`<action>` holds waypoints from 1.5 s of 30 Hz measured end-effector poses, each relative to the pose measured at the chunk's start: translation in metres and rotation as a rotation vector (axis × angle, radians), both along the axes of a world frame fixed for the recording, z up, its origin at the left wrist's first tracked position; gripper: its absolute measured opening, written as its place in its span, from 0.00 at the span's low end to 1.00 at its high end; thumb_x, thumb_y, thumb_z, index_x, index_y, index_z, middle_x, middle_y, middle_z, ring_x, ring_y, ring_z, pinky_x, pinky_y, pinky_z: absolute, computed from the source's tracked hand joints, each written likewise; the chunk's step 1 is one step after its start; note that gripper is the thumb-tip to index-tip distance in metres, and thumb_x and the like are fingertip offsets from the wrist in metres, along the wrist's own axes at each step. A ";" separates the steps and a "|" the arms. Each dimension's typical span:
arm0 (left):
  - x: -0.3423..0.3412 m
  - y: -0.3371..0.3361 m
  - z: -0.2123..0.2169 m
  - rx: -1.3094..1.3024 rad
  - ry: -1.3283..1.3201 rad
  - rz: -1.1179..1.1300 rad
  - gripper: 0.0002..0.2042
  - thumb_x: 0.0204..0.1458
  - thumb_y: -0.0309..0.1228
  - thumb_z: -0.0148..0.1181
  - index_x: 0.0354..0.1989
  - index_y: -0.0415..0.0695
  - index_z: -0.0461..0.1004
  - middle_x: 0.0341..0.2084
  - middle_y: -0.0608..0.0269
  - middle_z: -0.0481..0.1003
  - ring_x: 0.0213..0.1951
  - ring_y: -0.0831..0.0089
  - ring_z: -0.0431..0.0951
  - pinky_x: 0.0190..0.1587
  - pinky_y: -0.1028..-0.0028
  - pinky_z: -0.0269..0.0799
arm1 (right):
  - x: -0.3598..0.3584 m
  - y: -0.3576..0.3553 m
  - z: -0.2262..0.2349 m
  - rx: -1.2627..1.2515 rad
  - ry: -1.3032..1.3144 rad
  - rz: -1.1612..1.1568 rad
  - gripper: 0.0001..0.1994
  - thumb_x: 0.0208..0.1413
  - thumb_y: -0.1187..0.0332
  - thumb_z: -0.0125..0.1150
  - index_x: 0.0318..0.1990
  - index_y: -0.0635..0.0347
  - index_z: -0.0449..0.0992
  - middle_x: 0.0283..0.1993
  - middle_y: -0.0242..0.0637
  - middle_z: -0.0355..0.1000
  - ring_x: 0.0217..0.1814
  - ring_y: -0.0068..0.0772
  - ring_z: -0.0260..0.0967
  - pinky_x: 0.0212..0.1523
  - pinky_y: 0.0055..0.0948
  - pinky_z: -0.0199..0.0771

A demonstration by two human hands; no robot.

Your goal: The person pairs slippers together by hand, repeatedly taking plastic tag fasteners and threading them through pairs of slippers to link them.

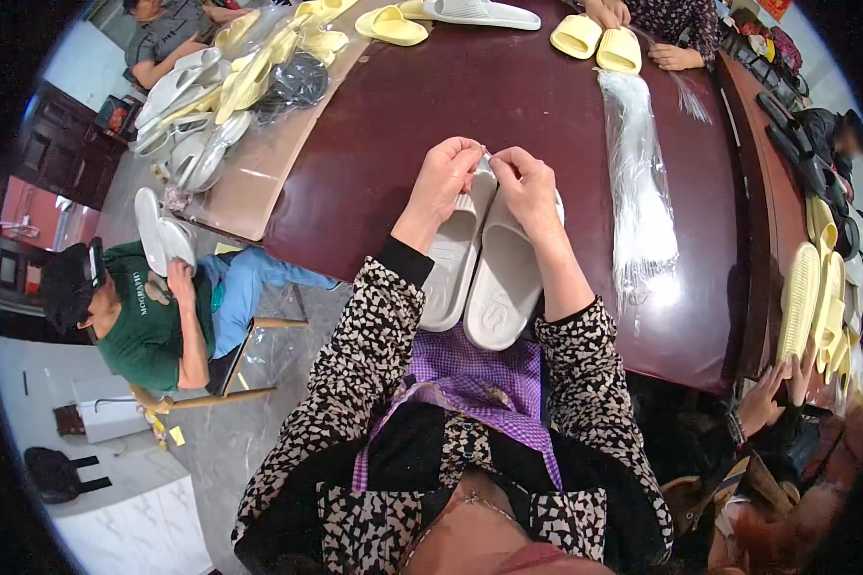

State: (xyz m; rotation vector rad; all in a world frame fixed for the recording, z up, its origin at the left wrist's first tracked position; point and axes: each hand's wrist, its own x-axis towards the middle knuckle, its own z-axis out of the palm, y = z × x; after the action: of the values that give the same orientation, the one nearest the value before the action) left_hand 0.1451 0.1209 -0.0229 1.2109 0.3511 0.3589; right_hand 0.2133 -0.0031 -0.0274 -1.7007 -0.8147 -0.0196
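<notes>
Left hand (443, 177) and right hand (527, 187) both pinch the toe ends of the grey slippers (479, 268) at the bench's (547, 105) near edge. Risk: overhanging heels could slide off if either grip loosens.

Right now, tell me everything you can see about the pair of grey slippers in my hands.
The pair of grey slippers looks like moulded foam slides, lying side by side, soles up, on the dark red table, heels over its near edge. The left hand and right hand pinch at their far ends, where something small and pale shows.
</notes>
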 end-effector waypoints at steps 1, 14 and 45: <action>0.000 0.000 0.000 0.000 0.001 0.000 0.03 0.55 0.26 0.51 0.32 0.42 0.71 0.20 0.73 0.67 0.18 0.87 0.61 0.20 0.85 0.58 | 0.000 0.000 -0.001 0.000 0.001 0.000 0.06 0.51 0.72 0.57 0.31 0.65 0.76 0.20 0.36 0.71 0.23 0.19 0.66 0.27 0.22 0.66; 0.000 0.006 -0.004 -0.008 -0.006 -0.057 0.03 0.54 0.26 0.52 0.32 0.42 0.71 0.19 0.74 0.66 0.18 0.87 0.61 0.20 0.85 0.57 | 0.000 0.003 -0.004 -0.010 0.012 -0.019 0.06 0.50 0.71 0.57 0.31 0.65 0.76 0.21 0.38 0.72 0.23 0.21 0.68 0.27 0.24 0.68; 0.004 0.010 -0.009 0.048 0.035 -0.165 0.02 0.52 0.25 0.54 0.30 0.43 0.72 0.21 0.74 0.70 0.18 0.87 0.63 0.22 0.85 0.61 | 0.001 0.002 -0.005 0.050 -0.213 -0.072 0.02 0.48 0.76 0.56 0.27 0.63 0.74 0.26 0.45 0.72 0.27 0.45 0.71 0.31 0.37 0.68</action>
State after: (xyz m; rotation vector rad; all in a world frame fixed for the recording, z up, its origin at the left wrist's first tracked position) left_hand 0.1486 0.1313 -0.0322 1.2853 0.2716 0.2044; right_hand 0.2144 -0.0015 -0.0324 -1.6983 -0.9021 -0.2719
